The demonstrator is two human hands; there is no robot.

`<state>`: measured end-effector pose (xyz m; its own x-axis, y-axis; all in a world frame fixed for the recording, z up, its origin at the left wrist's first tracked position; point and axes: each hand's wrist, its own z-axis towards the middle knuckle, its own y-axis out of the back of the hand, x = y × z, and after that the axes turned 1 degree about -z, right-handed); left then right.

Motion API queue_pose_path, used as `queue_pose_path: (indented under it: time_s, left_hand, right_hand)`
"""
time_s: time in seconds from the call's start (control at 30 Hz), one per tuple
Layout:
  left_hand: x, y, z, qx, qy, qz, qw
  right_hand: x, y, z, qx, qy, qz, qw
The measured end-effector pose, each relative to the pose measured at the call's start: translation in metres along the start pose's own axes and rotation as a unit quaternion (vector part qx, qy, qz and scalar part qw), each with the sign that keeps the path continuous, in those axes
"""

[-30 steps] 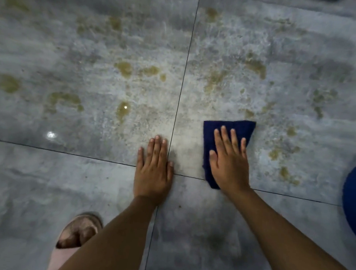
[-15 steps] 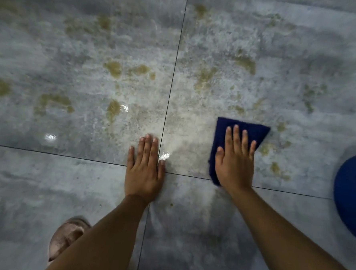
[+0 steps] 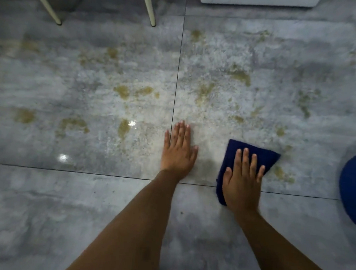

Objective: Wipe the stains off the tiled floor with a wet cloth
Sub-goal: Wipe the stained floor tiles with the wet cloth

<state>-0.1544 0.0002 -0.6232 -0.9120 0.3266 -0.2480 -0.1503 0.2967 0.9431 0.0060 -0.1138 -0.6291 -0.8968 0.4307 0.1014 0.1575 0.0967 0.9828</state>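
Observation:
A folded dark blue cloth (image 3: 261, 155) lies flat on the grey tiled floor (image 3: 64, 201). My right hand (image 3: 242, 180) presses down on it with the fingers spread, covering its near half. My left hand (image 3: 179, 150) rests palm-down on the bare tile to the left of the cloth, just right of a grout line, holding nothing. Several yellow-brown stains mark the tiles: one (image 3: 281, 173) just right of the cloth, one (image 3: 123, 128) left of my left hand, others (image 3: 242, 77) farther away.
Two pale furniture legs (image 3: 149, 10) stand at the far edge, left of centre. A white object (image 3: 258, 0) sits at the top right. A rounded blue shape (image 3: 355, 191) fills the right edge. Grout lines cross under my hands.
My right hand has slid the cloth to the right across the tile. My left hand stays planted. The view has tilted up, so the furniture legs show and the slippered foot has left the frame.

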Motion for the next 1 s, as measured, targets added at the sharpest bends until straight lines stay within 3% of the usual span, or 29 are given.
queue_pose_path:
  time_s: [0.13,0.27,0.47,0.7,0.9,1.0]
  left_hand:
    - [-0.017,-0.008,0.032,0.013,0.008,0.006,1.000]
    - [-0.019,-0.008,0.031,0.000,0.011,0.009,1.000]
    - [-0.022,-0.002,0.032,0.015,0.020,0.012,1.000]
    - [-0.022,-0.005,0.033,0.015,0.030,0.020,0.999]
    - [-0.020,-0.009,0.033,0.000,0.026,0.027,0.999]
    - [-0.021,-0.009,0.032,-0.001,0.028,0.027,0.999]
  right_hand:
    - [-0.012,0.004,0.034,-0.012,0.062,-0.005,0.998]
    - [-0.051,0.010,0.073,-0.015,-0.008,0.003,1.000]
    - [-0.035,0.011,0.021,-0.015,-0.117,0.023,0.993]
    - [-0.016,0.013,0.064,0.009,0.027,0.000,1.000]
    - [-0.053,0.011,0.025,-0.029,-0.152,0.015,0.988]
    - [-0.020,0.007,0.006,-0.016,-0.152,0.022,0.988]
